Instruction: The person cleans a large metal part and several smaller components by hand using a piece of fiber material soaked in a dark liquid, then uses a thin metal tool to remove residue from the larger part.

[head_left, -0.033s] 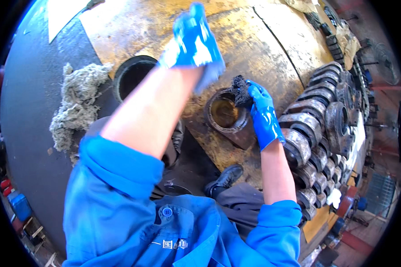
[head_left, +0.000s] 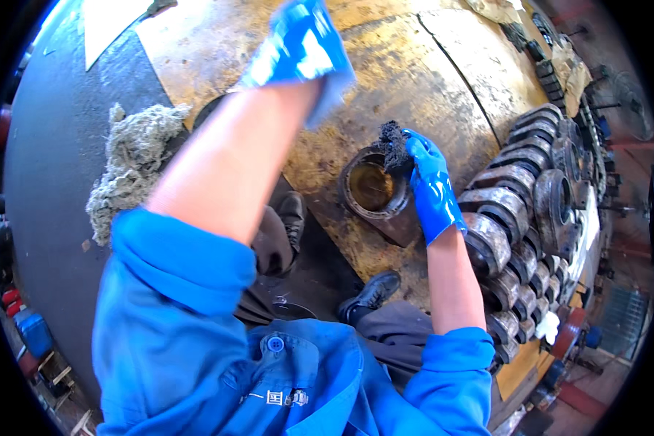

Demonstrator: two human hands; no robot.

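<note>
My right hand [head_left: 430,174], in a wet-looking blue glove, pinches a dark fibrous wad [head_left: 394,142] at the far right rim of a round pot [head_left: 347,195]. Brownish liquid [head_left: 371,187] lies in the pot. My left hand [head_left: 301,47], also blue-gloved, is raised at the top of the view, away from the pot. Motion smears it and the upper edge cuts it off, so its fingers cannot be made out. Beneath my left forearm the rim of a dark round container [head_left: 208,112] shows, mostly hidden.
Stained yellowish sheeting [head_left: 385,65] covers the floor around the pot. A heap of grey fibre waste [head_left: 134,156] lies on the dark floor to the left. Rows of stacked heavy metal rings [head_left: 505,196] stand close to my right arm. My shoes [head_left: 370,294] are near the pot.
My left hand has shifted up and slightly left, toward the upper edge. Its forearm now covers more of the dark container. My right hand keeps the wad at the pot.
</note>
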